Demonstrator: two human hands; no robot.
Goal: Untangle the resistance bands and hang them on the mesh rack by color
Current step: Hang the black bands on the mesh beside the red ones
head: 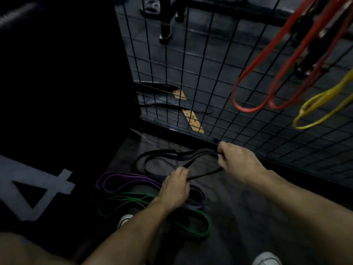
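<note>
Partway through: red bands (267,73) and yellow band (321,106) are hanging on the mesh rack (191,64), both hands, left hand (174,188) and right hand (236,161), are gripping the black bands (162,155) low over the floor, while purple band (122,181) and green band (191,222) are lying on the floor, waiting.

Dim scene on my feed. Dark floor (238,207) underfoot, rubbery look. Big black block (63,83) fills left side; pale numeral 4 (36,190) painted low on it. I make out two white shoe toes: one (124,219) near bottom centre, other (266,259) at bottom right edge. Tan perforated strap (193,119) lies on floor beyond the wire grid, dark belt-like strap (172,104) crossing it. Black equipment legs (165,25) stand farther back, upper centre. Details there too blurred to read.
</note>
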